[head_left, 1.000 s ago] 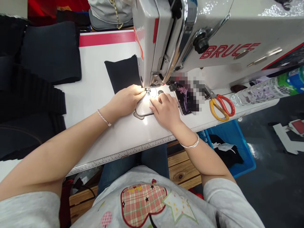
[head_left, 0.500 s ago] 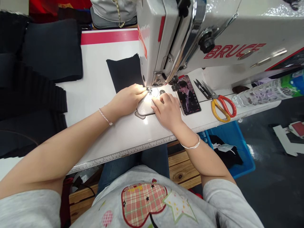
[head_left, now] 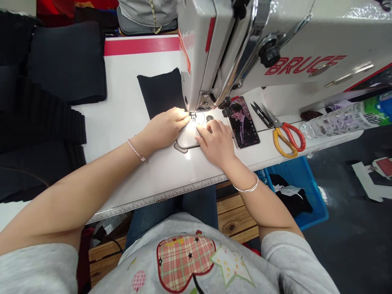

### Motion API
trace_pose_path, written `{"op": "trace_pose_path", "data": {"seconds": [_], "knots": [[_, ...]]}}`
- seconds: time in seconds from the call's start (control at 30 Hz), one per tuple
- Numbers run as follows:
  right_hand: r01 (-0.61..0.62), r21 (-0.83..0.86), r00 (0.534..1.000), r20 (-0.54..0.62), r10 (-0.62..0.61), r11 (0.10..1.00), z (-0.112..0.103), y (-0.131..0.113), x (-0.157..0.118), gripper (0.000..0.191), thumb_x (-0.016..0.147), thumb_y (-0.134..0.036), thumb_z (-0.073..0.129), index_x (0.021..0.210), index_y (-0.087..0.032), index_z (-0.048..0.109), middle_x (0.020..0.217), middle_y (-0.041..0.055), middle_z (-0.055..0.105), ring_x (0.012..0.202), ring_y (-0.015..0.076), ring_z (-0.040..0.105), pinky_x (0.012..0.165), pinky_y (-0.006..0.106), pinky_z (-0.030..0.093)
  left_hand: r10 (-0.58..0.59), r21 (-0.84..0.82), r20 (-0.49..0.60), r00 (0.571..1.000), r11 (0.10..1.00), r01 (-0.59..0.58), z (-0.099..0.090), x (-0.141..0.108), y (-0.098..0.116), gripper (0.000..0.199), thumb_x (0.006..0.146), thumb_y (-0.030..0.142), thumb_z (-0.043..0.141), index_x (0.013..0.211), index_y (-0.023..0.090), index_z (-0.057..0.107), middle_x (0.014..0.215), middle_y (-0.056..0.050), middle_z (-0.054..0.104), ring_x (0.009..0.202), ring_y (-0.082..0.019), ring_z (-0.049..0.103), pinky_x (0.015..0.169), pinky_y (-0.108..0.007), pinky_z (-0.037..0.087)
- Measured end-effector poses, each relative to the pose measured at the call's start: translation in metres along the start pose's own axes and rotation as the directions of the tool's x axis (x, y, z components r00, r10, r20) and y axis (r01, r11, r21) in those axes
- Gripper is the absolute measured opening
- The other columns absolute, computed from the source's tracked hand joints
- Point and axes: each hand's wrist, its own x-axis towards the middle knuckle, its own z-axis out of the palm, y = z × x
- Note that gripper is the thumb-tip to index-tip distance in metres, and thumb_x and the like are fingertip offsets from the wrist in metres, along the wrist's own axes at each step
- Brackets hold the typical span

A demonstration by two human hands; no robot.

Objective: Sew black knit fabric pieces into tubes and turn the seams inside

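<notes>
- The sewing machine [head_left: 294, 49] stood over the work.
- The black cloth [head_left: 161, 92] lay flat beside the machine's head, its near end hidden by the left hand [head_left: 167, 127].
- That hand's fingertips sat together at the presser foot [head_left: 192, 116]; whether they pinched cloth, I couldn't tell.
- The right hand [head_left: 216, 143] rested half-curled on the metal plate [head_left: 187, 141], its grip unclear.
- Positioning cloth seemed in hand; the next move likely called for steady guiding, fingertips clear.

Left fingers [head_left: 183, 115] apparently on black fabric [head_left: 161, 92]
</notes>
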Motion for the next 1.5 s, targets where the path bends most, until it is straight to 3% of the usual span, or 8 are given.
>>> {"op": "trace_pose_path", "data": {"seconds": [0.43,0.93,1.2,1.5], "knots": [[-0.014,-0.007,1.000,0.013,0.014,1.000,-0.001,-0.001,0.000,0.031,0.098,-0.038,0.044,0.117,-0.021,0.063,0.097,0.0098,0.055,0.093,0.0254,0.045,0.078,0.037,0.032,0.006,0.004,-0.010,1.000,1.000,-0.006,0.002,0.001,-0.001,0.039,0.093,0.011,0.027,0.105,0.012,0.065,0.101,-0.011,0.063,0.090,-0.023,0.054,0.072,-0.036,0.047],[0.015,0.000,0.996,-0.088,-0.015,1.000,-0.001,0.000,0.000,0.029,0.095,-0.034,0.048,0.113,-0.019,0.066,0.094,0.0085,0.057,0.090,0.0244,0.050,0.078,0.036,0.036,-0.006,0.007,-0.005,1.000,1.000,0.006,0.000,0.002,0.001,0.030,0.094,0.010,0.032,0.091,0.013,0.062,0.094,-0.010,0.062,0.090,-0.022,0.054,0.081,-0.035,0.044],[0.009,0.040,0.992,-0.130,-0.004,0.999,0.000,0.000,0.001,0.028,0.095,-0.031,0.046,0.110,-0.018,0.066,0.095,0.0095,0.060,0.092,0.0255,0.053,0.080,0.037,0.040,-0.040,0.003,-0.008,0.999,0.999,0.040,0.001,0.000,0.001,0.028,0.091,0.005,0.035,0.088,0.013,0.061,0.094,-0.011,0.062,0.088,-0.022,0.052,0.073,-0.035,0.040],[-0.014,0.065,0.985,-0.171,0.025,0.998,0.002,0.000,0.000,0.026,0.093,-0.028,0.046,0.106,-0.017,0.066,0.094,0.0095,0.062,0.091,0.0244,0.055,0.080,0.036,0.042,-0.180,0.077,0.085,0.980,0.982,0.173,-0.018,-0.011,0.018,0.013,0.088,0.013,0.050,0.087,0.009,0.062,0.094,-0.014,0.059,0.088,-0.025,0.050,0.056,-0.035,0.029]]}}
